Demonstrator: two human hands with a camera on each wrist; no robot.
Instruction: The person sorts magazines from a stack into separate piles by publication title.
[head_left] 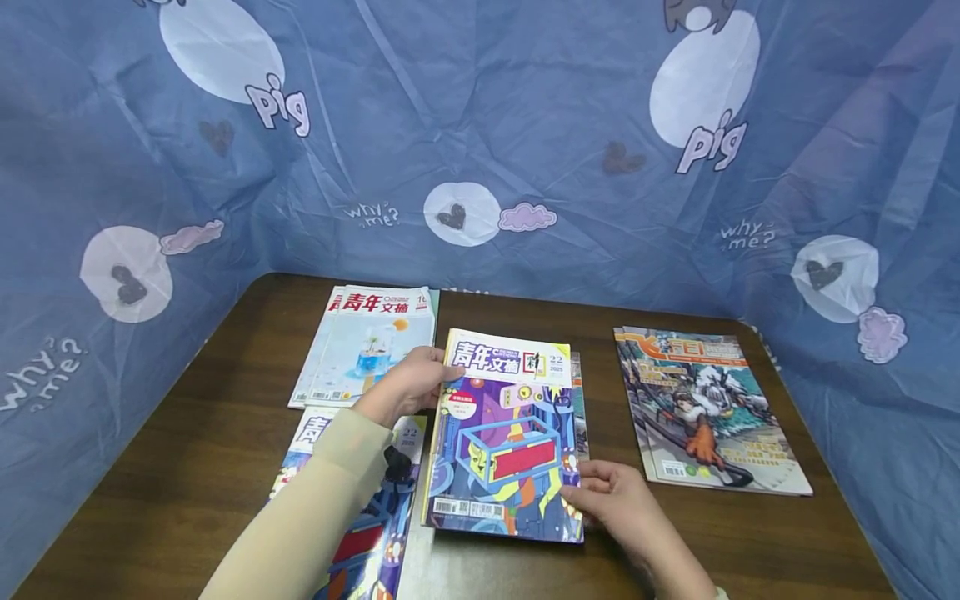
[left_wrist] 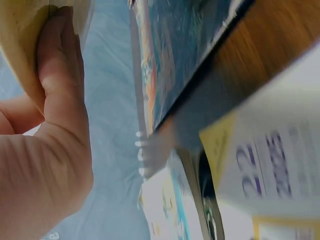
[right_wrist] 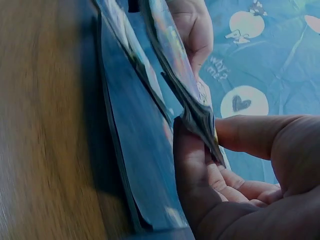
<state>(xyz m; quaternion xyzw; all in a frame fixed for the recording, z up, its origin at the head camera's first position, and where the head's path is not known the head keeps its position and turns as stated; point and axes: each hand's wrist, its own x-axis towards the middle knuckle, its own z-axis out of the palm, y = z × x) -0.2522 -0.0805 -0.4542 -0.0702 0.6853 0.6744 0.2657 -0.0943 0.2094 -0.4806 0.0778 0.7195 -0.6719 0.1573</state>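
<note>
Both hands hold a magazine with a purple, colourful cover and the number 22 above the middle of the table. My left hand grips its upper left edge, thumb on the cover. At the lower right edge my right hand pinches it; in the right wrist view thumb and fingers press the page edges of the magazine between them. Another magazine peeks out behind its right side, mostly hidden. In the left wrist view the left hand has its fingers against the magazine.
A similar purple magazine lies at the front left, partly behind the left sleeve. Pale blue magazines overlap at the back left. On the right lie overlapping magazines with an orange title. Blue patterned cloth surrounds the brown table.
</note>
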